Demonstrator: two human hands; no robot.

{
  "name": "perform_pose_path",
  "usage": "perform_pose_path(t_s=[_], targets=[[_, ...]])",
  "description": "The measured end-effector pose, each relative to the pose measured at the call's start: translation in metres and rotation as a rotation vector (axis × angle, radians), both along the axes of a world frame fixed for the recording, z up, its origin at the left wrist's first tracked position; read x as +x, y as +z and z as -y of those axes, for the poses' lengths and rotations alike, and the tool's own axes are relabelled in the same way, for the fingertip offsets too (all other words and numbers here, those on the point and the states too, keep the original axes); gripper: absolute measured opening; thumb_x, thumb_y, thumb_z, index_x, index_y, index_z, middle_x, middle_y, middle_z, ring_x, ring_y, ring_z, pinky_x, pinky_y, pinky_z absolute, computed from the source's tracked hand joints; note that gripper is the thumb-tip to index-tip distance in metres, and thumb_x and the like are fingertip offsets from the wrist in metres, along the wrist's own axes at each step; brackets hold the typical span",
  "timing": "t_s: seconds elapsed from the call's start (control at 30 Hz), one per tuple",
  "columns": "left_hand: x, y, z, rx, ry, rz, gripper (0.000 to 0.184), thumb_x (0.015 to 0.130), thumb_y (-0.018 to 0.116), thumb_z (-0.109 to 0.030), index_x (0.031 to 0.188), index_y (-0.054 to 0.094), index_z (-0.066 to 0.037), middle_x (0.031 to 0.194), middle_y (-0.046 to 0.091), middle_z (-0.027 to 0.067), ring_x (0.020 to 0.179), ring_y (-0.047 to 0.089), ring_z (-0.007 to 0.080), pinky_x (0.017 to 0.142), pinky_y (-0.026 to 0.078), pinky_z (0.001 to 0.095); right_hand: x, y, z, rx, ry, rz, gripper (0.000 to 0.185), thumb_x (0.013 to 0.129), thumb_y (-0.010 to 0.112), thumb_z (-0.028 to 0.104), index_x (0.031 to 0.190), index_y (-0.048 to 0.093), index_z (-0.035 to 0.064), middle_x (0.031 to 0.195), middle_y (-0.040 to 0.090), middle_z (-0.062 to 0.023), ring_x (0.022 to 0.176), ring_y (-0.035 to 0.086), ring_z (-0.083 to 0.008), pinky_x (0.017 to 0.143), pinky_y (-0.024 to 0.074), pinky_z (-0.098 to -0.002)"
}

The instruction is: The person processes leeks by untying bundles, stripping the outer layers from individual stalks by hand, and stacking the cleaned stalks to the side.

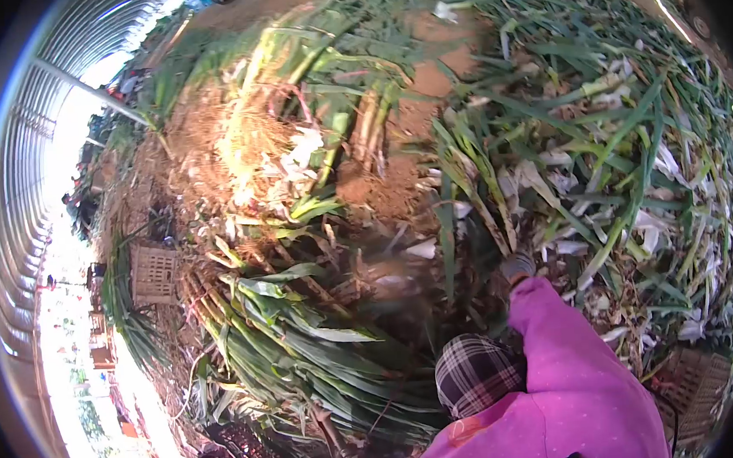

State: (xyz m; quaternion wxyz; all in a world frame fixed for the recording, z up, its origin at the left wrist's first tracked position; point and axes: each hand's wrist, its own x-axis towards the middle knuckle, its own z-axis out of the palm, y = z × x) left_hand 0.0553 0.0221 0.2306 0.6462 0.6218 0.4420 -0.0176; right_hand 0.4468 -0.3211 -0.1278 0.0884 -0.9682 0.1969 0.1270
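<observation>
Closed, as far as can be seen, around the lower ends of a few long leafy stalks [489, 223], the right grip [516, 267] wears a greyish glove and comes out of a pink sleeve [561, 326]; the stalks fan up and away from it, just above the middle of the view. Brown earth [447, 43] forms the floor, bare in a strip through the centre and thickly strewn to the right with green leaves and pale papery scraps [648, 233]. Left of the strip, harsh sun falls on a heap of stringy roots [248, 148], and nearer lies a large bundle [306, 342] of stalks with its dark leaves sweeping toward the plaid cloth [479, 375]. A tan crate [155, 274] stands by the bundle at the left, a dark crate [246, 455] sits low down, and another slatted crate [695, 389] is at the lower right. Ribbed roofing [9, 150] curves along the left side, crossed by a pale pole [89, 91]. Glare washes out most of what lies beyond it, and the round lens blackens the corners. I cannot tell the state of the left grip: the area left of the sleeve is smeared and shadowed. The glove's fingers are too small to separate, and the lower edge cuts off the pink garment.
</observation>
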Motion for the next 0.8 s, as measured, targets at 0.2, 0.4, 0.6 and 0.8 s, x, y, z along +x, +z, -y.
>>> perform_pose_path(t_s=[0.2, 0.4, 0.6, 0.8], targets=[[-0.03, 0.01, 0.035, 0.459, -0.297, 0.212, 0.018, 0.078, 0.057, -0.001, 0.096, 0.054, -0.002, 0.071, 0.051, -0.0009, 0.052, 0.047, 0.0091, 0.046, 0.041, 0.0244, -0.002, 0.064, 0.049, 0.29, 0.242, 0.131, 0.023, 0.073, 0.056, 0.025, 0.089, 0.059, 0.0087, 0.088, 0.06, -0.0139, 0.079, 0.058, -0.0292, 0.067, 0.0464, -0.0405], [-0.069, -0.013, 0.047, -0.023, 0.01, 0.107, 0.02, 0.073, 0.057, -0.004, 0.092, 0.054, -0.001, 0.073, 0.051, -0.0011, 0.063, 0.047, 0.0056, 0.051, 0.038, 0.02, -0.026, 0.197, 0.094, 0.446, 0.524, 0.299, 0.02, 0.076, 0.053, 0.022, 0.091, 0.058, 0.0084, 0.082, 0.059, -0.011, 0.073, 0.057, -0.0249, 0.061, 0.0452, -0.0381], [-0.096, 0.03, 0.031, 0.008, 0.431, 0.643, 0.01, 0.074, 0.053, -0.003, 0.082, 0.05, -0.006, 0.055, 0.047, -0.0004, 0.042, 0.041, 0.0086, 0.037, 0.032, 0.0217, -0.066, 0.398, 0.064, -0.037, 1.018, 0.803, 0.046, 0.075, 0.052, 0.021, 0.119, 0.046, 0.0063, 0.103, 0.056, -0.0111, 0.085, 0.053, -0.0185, 0.076, 0.0454, -0.0344], [-0.179, 0.062, -0.031, 0.412, 0.772, 0.823, 0.013, 0.073, 0.053, -0.004, 0.083, 0.049, -0.008, 0.061, 0.045, -0.0022, 0.044, 0.04, 0.0065, 0.039, 0.034, 0.02, -0.095, 0.594, -0.057, -0.292, 1.425, 1.203, 0.035, 0.083, 0.05, 0.03, 0.109, 0.052, 0.0074, 0.104, 0.055, -0.0073, 0.096, 0.053, -0.0201, 0.093, 0.0378, -0.0403]])
